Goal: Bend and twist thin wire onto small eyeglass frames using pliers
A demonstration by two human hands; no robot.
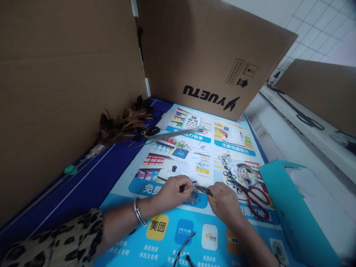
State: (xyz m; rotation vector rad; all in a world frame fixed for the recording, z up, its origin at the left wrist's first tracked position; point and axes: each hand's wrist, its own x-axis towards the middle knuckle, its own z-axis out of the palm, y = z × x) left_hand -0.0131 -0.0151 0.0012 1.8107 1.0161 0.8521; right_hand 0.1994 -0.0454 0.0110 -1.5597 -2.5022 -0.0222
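My left hand [175, 191] is closed, thumb and fingertips pinched together over a small, thin metal piece too tiny to make out. A silver bangle [139, 212] circles that wrist. My right hand [224, 202] grips needle-nose pliers [202, 189] with a yellow handle, and their dark jaws point left, reaching the left fingertips. Just below the jaws lies a small heap of clear or silvery bits [192, 198] on the printed sheet. Right of my right hand rest red-handled scissors [257, 200], with several small black clips [231, 179] beside their blades.
A bundle of thin metal wires [178, 133] lies farther back. Beside the left cardboard wall leans a feather duster [124, 120]. A teal box [292, 211] with papers stands at right. Near the front edge are dark thin-framed pieces [184, 247]. A cardboard panel [211, 55] closes off the back.
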